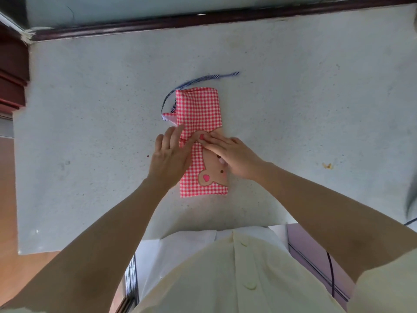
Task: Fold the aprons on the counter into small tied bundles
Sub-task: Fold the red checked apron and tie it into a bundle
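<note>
A red-and-white checked apron with a brown bear patch lies folded into a narrow strip in the middle of the grey counter. Its blue-striped tie curls out from the far left corner of the strip. My left hand lies along the strip's left edge with fingers straight. From the right, my right hand presses flat on the middle of the strip, fingertips meeting those of the left hand. Part of the bear patch is hidden under my right hand.
The counter ends at a dark wooden ledge along the far wall. A small yellow crumb lies to the right and a dark speck to the left. My cream buttoned shirt fills the near edge.
</note>
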`<state>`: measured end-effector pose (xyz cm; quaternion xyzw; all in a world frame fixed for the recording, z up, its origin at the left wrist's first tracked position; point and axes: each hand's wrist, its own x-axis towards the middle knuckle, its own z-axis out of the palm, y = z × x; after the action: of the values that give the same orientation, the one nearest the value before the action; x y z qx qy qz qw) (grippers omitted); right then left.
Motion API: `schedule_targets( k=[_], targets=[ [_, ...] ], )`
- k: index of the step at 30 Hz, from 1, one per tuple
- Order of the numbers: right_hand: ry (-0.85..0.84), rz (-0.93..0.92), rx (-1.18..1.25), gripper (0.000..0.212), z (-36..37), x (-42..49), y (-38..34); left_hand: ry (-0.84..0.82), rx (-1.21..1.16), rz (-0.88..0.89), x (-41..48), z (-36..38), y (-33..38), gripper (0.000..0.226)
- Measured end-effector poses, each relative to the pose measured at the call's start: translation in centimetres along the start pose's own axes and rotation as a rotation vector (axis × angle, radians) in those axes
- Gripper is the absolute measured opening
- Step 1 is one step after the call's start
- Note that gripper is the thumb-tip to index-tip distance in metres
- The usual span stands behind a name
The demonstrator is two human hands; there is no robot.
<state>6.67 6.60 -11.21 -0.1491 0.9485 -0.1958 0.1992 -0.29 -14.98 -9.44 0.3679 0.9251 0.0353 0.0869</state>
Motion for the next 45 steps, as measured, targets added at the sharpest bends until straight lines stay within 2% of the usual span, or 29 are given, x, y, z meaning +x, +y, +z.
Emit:
schedule_targets(
  k=[2,4,8,14,16,19,21,23,25,28,31,34,41,43,45],
  targets=[
    [-0.015,-0.026,-0.008,0.078,0.0,-0.1,0.3,0.024,0.089,0.229,-0.9,0.4,-1.1,0.06],
    [-0.022,-0.054,-0.019,0.074,-0.1,-0.3,0.6,-0.033,0.1,0.319,-1.6,0.8,-2.0,0.073],
    [0.041,-0.108,-0.075,0.068,0.1,-1.1,0.9,-0.161,-0.014,0.263,-2.6,1.6,-2.8,0.099],
    [0.06,-0.088,-0.139,0.086,1.5,-1.5,1.1,-0.255,-0.029,0.243,-2.4,2.1,-3.2,0.107],
    [0.098,-0.092,-0.137,0.079,1.6,-1.1,1.0,-0.274,-0.076,0.24,-2.3,2.2,-3.5,0.105],
    [0.245,-0.078,0.038,0.057,1.9,-0.3,1.0,-0.271,-0.194,0.243,-2.1,2.2,-4.1,0.098],
    [0.263,-0.02,0.254,0.05,1.9,0.3,1.0,-0.292,-0.226,0.233,-1.6,1.9,-4.7,0.1],
    [0.263,0.103,0.459,0.037,1.6,0.7,1.0,-0.277,-0.256,0.162,-1.2,1.8,-4.8,0.103],
    [0.273,0.297,0.595,0.017,0.6,1.2,1.0,-0.249,-0.294,0.06,-0.8,1.6,-3.9,0.097],
    [0.291,0.429,0.727,0.029,-1.0,2.4,0.7,-0.114,-0.437,-0.182,0.4,1.4,-1.7,0.08],
    [0.306,0.498,0.778,0.04,-1.9,3.9,0.7,0.094,-0.712,-0.439,2.2,0.1,-0.1,0.049],
    [0.359,0.572,0.783,0.042,-2.1,5.0,0.4,0.091,-0.84,-0.572,3.9,-0.1,-0.3,0.043],
    [0.303,0.713,0.672,0.057,-2.8,7.0,0.3,0.005,-0.784,-0.728,5.7,0.0,-0.2,0.049],
    [0.284,0.776,0.629,0.057,-3.0,7.6,0.3,0.105,-0.664,-0.767,5.4,0.0,0.3,0.043],
    [0.269,0.821,0.614,0.058,-3.1,8.2,0.4,0.343,-0.429,-0.673,4.8,-0.2,0.8,0.037]
  ],
)
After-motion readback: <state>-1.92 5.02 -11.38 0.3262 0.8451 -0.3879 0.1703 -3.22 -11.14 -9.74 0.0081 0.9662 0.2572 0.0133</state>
